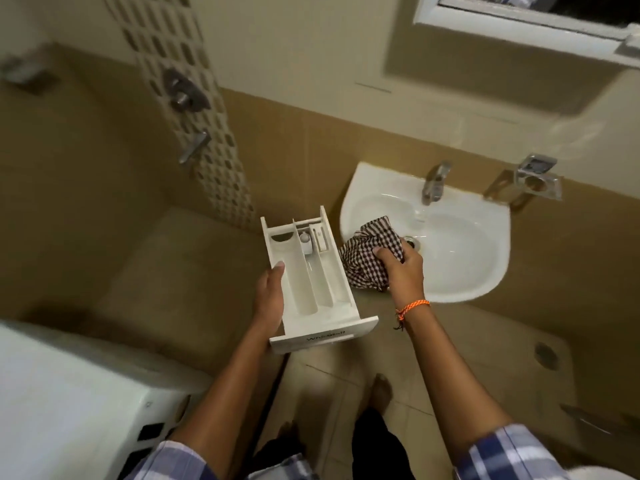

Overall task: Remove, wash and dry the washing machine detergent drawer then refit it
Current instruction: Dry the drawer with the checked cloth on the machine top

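My left hand point(269, 292) grips the left side of the white detergent drawer point(311, 282), thumb over its wall, and holds it in the air left of the sink. The drawer's compartments face up and its front panel points toward me. My right hand point(403, 270) grips a bunched brown-and-white checked cloth point(369, 251) over the left rim of the white sink point(478, 265), right beside the drawer. The white washing machine point(69, 403) stands at the lower left.
A chrome tap point(433, 183) stands at the back of the sink. A metal soap holder point(535, 178) is fixed to the wall at the right. Shower fittings point(185, 95) hang on the tiled wall at the left. My bare feet stand on the tiled floor below.
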A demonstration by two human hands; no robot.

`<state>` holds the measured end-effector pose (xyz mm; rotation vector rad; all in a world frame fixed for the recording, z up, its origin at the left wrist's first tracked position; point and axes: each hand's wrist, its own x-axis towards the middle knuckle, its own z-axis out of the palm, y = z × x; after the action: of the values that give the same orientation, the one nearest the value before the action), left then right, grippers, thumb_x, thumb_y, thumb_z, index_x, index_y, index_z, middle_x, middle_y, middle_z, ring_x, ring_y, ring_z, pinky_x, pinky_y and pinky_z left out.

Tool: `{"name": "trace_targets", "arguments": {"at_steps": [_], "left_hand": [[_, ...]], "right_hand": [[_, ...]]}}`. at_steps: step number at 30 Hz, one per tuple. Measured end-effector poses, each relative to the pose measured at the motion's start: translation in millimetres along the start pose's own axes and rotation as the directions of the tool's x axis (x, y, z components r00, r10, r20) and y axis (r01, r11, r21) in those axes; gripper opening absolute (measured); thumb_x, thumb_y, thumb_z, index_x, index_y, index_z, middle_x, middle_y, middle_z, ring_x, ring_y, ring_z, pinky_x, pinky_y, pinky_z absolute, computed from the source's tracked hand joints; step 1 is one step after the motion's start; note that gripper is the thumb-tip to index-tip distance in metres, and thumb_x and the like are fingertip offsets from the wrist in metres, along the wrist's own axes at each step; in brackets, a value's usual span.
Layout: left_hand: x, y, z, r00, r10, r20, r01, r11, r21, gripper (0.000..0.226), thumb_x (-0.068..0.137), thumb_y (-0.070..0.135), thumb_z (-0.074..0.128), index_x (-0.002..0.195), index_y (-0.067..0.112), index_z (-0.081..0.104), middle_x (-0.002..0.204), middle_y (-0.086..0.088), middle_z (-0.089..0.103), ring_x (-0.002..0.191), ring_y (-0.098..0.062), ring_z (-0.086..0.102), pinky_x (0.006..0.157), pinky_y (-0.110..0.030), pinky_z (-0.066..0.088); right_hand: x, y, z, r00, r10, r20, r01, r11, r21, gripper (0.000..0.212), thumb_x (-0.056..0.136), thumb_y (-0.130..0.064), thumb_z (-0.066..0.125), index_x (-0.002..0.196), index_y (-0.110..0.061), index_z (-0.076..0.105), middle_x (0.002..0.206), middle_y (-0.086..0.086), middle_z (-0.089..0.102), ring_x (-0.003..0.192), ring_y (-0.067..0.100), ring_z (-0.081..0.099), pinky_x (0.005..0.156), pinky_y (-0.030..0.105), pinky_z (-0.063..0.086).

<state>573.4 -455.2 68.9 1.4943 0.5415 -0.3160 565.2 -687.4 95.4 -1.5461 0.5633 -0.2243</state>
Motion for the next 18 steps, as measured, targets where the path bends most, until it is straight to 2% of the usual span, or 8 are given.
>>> {"name": "trace_targets", "arguments": {"at_steps": [3,7,10,12,16,18], "left_hand": [[-23,-8,-49,0.999,-0.001,-0.037,0.001,1.0,-0.005,0.029,0.109,0.033,0.053,0.11,0.01,0.071,0.092,0.0,0.075,0.084,-0.016,0.071,0.061,-0.017,0.054],[-62,-26,-99,0.995,-0.014,-0.097,0.01,0.999,-0.042,0.026,0.11,0.028,0.052,0.103,0.012,0.071,0.091,0.0,0.074,0.082,-0.016,0.069,0.058,-0.014,0.054],[-91,-41,-130,0.991,-0.019,-0.134,0.012,0.999,-0.052,0.029,0.111,0.028,0.05,0.113,0.005,0.068,0.092,-0.002,0.072,0.078,-0.01,0.069,0.056,-0.012,0.052],[-109,-56,-150,0.988,-0.013,-0.151,0.002,0.997,-0.071,0.033,0.112,0.029,0.047,0.121,0.004,0.066,0.098,-0.004,0.072,0.083,-0.011,0.068,0.057,-0.013,0.053],[-152,-86,-180,0.975,-0.038,-0.22,0.02,0.996,-0.085,0.037,0.112,0.039,0.042,0.131,0.014,0.062,0.11,0.002,0.071,0.099,-0.013,0.068,0.065,-0.016,0.052],[-176,-99,-194,0.965,-0.056,-0.255,0.028,0.993,-0.112,0.034,0.113,0.037,0.04,0.131,0.016,0.061,0.106,0.003,0.07,0.094,-0.011,0.067,0.059,-0.011,0.052]], "right_hand": [[-38,3,37,0.996,0.007,0.083,-0.007,1.0,0.0,0.018,0.095,-0.008,0.068,0.111,-0.014,0.075,0.099,-0.002,0.08,0.096,0.015,0.074,0.077,0.025,0.058],[-88,7,68,0.973,0.024,0.231,-0.036,0.998,0.048,0.026,0.094,-0.011,0.074,0.12,-0.015,0.074,0.11,0.004,0.079,0.105,0.021,0.075,0.087,0.031,0.061],[-122,13,83,0.938,0.051,0.343,-0.074,0.996,0.054,0.031,0.097,-0.018,0.074,0.127,-0.018,0.071,0.116,0.002,0.079,0.109,0.018,0.074,0.09,0.03,0.061],[-144,19,92,0.923,0.072,0.378,-0.083,0.996,0.012,0.03,0.1,-0.026,0.071,0.129,-0.021,0.07,0.116,-0.002,0.078,0.11,0.015,0.074,0.092,0.03,0.06],[-190,33,104,0.889,0.077,0.452,-0.05,0.996,-0.072,0.027,0.102,-0.034,0.068,0.126,-0.022,0.07,0.115,-0.005,0.078,0.107,0.01,0.073,0.093,0.031,0.06],[-214,41,109,0.866,0.075,0.494,-0.028,0.994,-0.101,0.027,0.101,-0.036,0.068,0.126,-0.026,0.07,0.114,-0.008,0.077,0.105,0.007,0.072,0.092,0.031,0.059]]}}
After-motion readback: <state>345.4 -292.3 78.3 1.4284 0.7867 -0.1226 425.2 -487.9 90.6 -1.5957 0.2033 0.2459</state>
